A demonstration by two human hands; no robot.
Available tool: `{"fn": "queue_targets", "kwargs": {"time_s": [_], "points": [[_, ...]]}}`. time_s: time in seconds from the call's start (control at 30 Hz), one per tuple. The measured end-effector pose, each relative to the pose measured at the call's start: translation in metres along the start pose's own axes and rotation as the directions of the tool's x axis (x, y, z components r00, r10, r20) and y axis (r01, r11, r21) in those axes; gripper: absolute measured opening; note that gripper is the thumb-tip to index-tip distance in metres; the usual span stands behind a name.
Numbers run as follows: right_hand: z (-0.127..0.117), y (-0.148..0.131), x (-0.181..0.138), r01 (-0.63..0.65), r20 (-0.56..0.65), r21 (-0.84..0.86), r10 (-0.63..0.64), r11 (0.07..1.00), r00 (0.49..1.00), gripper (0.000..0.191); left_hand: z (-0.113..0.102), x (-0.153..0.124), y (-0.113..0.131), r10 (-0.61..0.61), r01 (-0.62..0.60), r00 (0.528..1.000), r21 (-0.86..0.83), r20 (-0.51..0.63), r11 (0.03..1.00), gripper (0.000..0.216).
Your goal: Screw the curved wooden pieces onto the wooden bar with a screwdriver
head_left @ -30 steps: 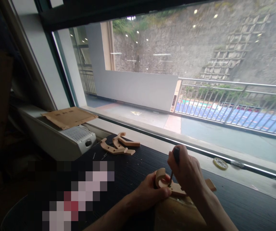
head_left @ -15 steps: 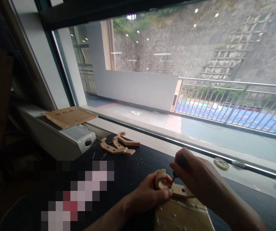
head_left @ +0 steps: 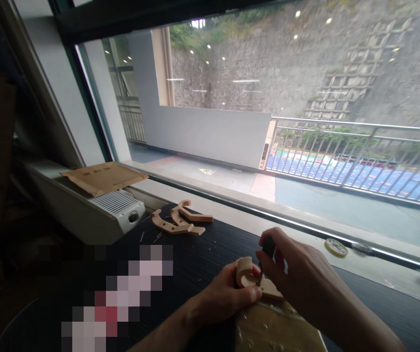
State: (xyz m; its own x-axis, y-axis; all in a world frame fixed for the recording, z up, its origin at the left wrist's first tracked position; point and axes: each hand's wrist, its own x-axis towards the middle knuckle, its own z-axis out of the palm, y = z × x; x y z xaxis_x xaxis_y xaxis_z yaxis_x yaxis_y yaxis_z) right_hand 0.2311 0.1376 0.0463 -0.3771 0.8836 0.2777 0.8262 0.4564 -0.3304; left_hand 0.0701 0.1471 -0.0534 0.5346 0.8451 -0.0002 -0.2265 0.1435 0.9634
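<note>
A pale wooden hook [head_left: 244,269] with a curled end lies on top of a yellowish block wrapped in clear plastic [head_left: 276,327]. My left hand [head_left: 228,291] is closed around the hook's curled end, with the thumb pressed along its near side. In my right hand [head_left: 286,264] is a screwdriver [head_left: 268,246], gripped by its dark handle with the fingers. Its shaft points down to the hook beside my left thumb. The tip and any screw under it are too small to make out. My right hand covers the hook's far right end.
Several more wooden hooks [head_left: 173,222] lie on the dark table [head_left: 195,254], with thin screws or nails [head_left: 157,237] near them. A roll of tape [head_left: 336,247] rests on the window sill. A brown envelope [head_left: 105,178] sits on a white appliance [head_left: 122,205] at left.
My right hand has turned and moved slightly left on the screwdriver, its fingers now looser around the handle. The screwdriver stands more upright. My left hand and the hook have hardly moved.
</note>
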Motion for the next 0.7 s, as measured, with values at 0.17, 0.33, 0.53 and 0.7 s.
{"fn": "queue_targets", "kwargs": {"time_s": [0.17,0.33,0.53,0.7], "points": [[0.006,0.0,0.003,-0.085,-0.036,-0.082,0.082,0.993,0.996,0.022,-0.002,-0.001,-0.003,-0.006,0.006,1.0,0.022,0.003,1.0,0.027],[-0.003,0.002,-0.003,-0.044,0.079,0.058,0.039,0.997,0.996,0.016,-0.003,-0.001,-0.006,0.021,-0.022,1.0,0.026,0.013,0.999,0.027],[-0.039,-0.002,0.001,0.07,0.323,-0.019,-0.061,0.997,0.944,0.015,-0.002,-0.001,-0.005,-0.025,0.025,1.0,0.055,-0.01,0.998,0.034],[-0.049,-0.028,0.018,0.272,0.405,-0.244,-0.157,0.931,0.901,0.02,0.001,0.0,-0.002,0.004,-0.003,1.0,0.051,-0.017,0.999,0.018]]}}
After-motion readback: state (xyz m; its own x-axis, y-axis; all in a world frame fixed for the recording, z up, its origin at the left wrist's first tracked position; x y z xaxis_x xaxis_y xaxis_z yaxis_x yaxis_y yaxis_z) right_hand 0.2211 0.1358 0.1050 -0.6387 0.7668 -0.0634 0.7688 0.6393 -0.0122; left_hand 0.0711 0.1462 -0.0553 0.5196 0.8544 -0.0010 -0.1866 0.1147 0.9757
